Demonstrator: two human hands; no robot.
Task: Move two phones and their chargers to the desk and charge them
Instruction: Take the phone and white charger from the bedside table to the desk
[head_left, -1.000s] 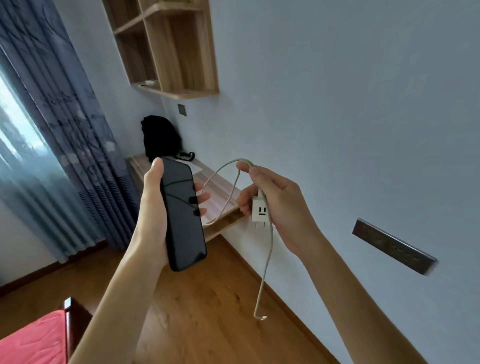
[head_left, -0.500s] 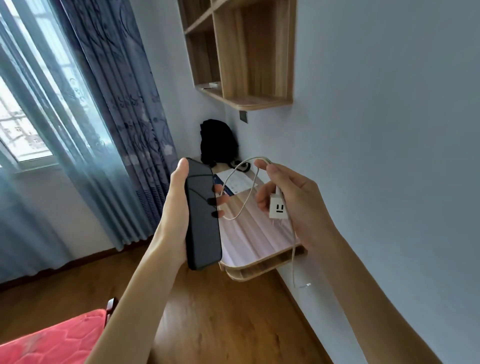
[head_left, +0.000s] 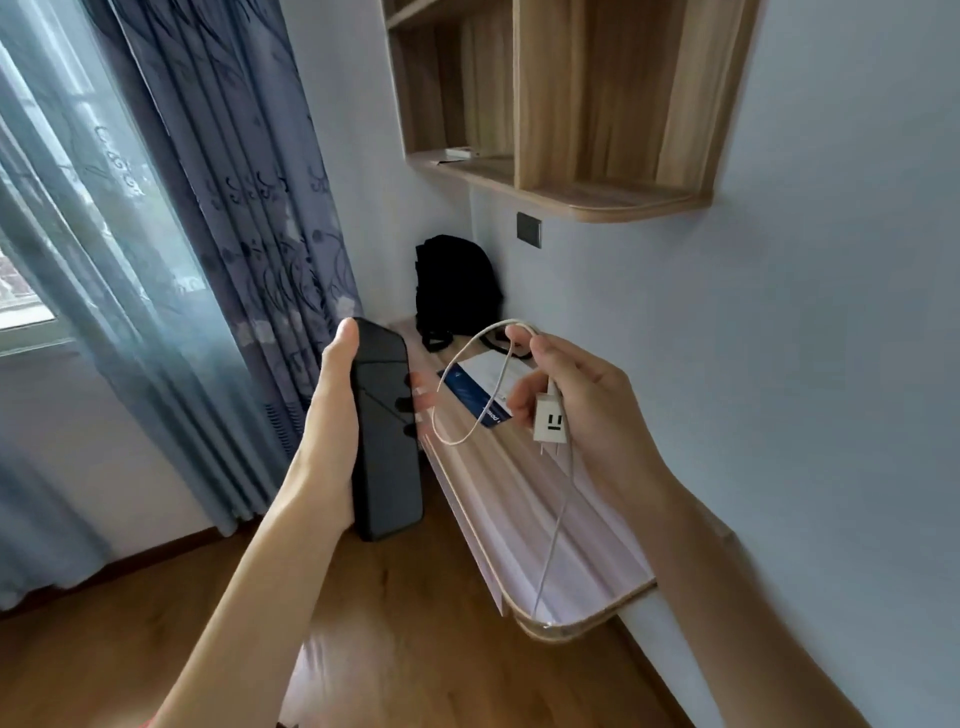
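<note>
The left hand (head_left: 332, 426) holds a dark phone (head_left: 387, 441) upright, thumb along its left edge and fingers (head_left: 423, 400) curled round the right edge, so the grip is clamped on the phone's two long sides. Just right of those fingers, the right hand (head_left: 587, 415) has its fingers (head_left: 522, 402) closed on a white charger plug (head_left: 550, 422), prongs pointing down. The cable (head_left: 457, 395) loops from the top of that hand out to the left, nearly reaching the left fingertips, and its other run hangs straight down below the plug, its tip over the near rounded corner of the bench (head_left: 519, 525). Both hands are in the air above the bench's long outer edge; the bench is narrow and runs along the wall (head_left: 805, 364). Beyond the fingers a blue and white paper (head_left: 475, 389) lies on the bench top, and further back a black backpack (head_left: 457, 286) stands against the corner. Above it sit a dark wall socket (head_left: 529, 229) and a wooden shelf (head_left: 571, 197). Left of the phone there is open wooden floor (head_left: 415, 649) up to the curtain (head_left: 234, 208).
</note>
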